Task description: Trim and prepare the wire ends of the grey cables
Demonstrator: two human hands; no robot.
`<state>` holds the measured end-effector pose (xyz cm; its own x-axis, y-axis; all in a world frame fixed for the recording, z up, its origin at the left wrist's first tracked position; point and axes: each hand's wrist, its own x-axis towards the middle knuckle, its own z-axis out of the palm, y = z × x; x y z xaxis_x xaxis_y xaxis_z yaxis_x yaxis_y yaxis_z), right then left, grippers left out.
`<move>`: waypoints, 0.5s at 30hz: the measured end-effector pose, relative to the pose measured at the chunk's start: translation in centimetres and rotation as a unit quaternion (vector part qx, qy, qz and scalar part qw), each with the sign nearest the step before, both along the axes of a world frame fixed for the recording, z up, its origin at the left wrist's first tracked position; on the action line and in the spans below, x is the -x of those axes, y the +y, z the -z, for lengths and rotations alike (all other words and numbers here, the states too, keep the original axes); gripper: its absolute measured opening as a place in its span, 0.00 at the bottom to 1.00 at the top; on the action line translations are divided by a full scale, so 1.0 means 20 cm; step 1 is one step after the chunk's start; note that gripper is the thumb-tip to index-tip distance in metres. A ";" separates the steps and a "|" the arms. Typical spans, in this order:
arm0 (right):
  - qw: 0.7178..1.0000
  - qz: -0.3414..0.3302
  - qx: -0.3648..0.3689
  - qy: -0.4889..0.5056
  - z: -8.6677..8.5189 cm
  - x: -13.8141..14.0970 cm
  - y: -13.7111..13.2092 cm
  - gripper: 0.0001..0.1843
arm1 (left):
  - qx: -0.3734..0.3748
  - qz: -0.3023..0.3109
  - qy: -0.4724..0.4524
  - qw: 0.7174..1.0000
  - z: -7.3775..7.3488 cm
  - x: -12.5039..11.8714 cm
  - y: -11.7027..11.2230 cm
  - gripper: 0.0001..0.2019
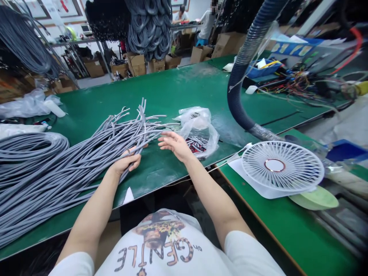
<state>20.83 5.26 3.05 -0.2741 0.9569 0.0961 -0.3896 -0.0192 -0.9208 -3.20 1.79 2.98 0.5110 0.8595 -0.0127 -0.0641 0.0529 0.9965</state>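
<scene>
One left hand and one right hand, one fan near right, one hose right, one coil lying near left, cables too many to count, apparently two people far off

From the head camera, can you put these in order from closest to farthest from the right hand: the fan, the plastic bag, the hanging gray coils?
From the right hand:
1. Plastic bag: just to its right, on the green table.
2. Fan: farther right.
3. Hanging gray coils: far back, beyond the table.
</scene>
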 end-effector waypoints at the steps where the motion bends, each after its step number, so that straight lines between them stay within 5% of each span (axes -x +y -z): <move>1: 1.000 0.009 -0.011 -0.008 -0.01 0.01 0.00 0.18 | -0.010 -0.008 0.010 1.000 0.00 0.00 0.00 0.31; 7: 0.991 0.000 -0.074 -0.113 -0.04 0.10 0.01 0.14 | -0.047 -0.064 0.088 0.993 0.01 -0.02 0.01 0.23; 10: 0.979 0.110 -0.123 -0.123 -0.04 0.10 0.01 0.10 | -0.072 -0.087 0.184 0.976 0.01 -0.04 0.00 0.22; 13: 0.933 0.250 -0.204 -0.160 -0.07 0.06 0.05 0.09 | -0.111 -0.092 0.293 0.945 0.01 -0.05 -0.01 0.22; 15: 0.885 0.273 -0.280 -0.254 -0.10 0.03 0.09 0.13 | -0.135 -0.096 0.344 0.924 0.02 -0.06 -0.02 0.22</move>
